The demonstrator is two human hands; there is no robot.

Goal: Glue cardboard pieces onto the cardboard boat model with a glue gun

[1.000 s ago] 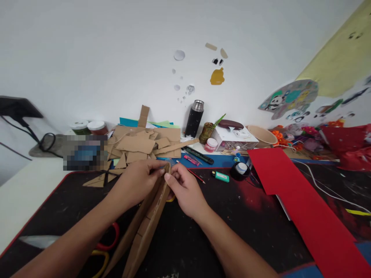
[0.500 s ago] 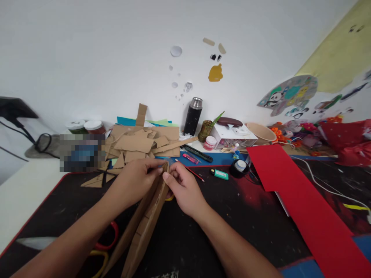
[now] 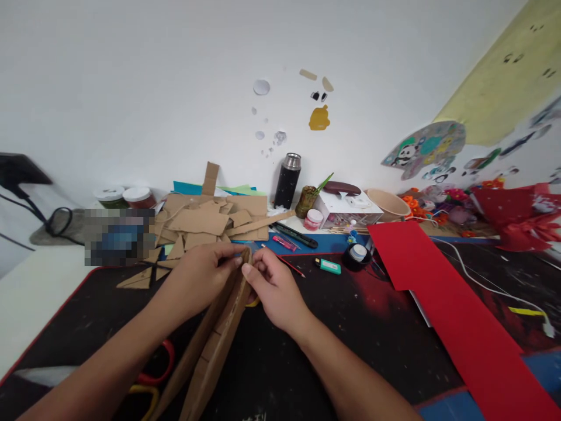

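A long folded piece of cardboard [image 3: 214, 345] runs from the near edge of the view up to my hands, its two sides standing apart and meeting at the far end. My left hand [image 3: 205, 275] pinches that far end from the left, thumb and fingers closed on it. From the right, my right hand [image 3: 276, 286] grips the same end, with the thumb lying along its top edge. Beneath my left forearm lie scissors with a red and yellow handle [image 3: 162, 368], partly hidden. A bit of something yellow shows under the cardboard by my right hand.
Cardboard scraps [image 3: 199, 221] pile up behind my left hand. Further back stands a black thermos flask [image 3: 287, 182]. A utility knife [image 3: 298, 235], a teal lighter [image 3: 328, 266] and a roll of tape [image 3: 358, 253] lie to the right. Red card [image 3: 447, 316] covers the right side.
The whole scene has shifted slightly left and down in view, as the camera moved. Both hands keep their hold on the cardboard's far end, with hardly any change in the fingers.
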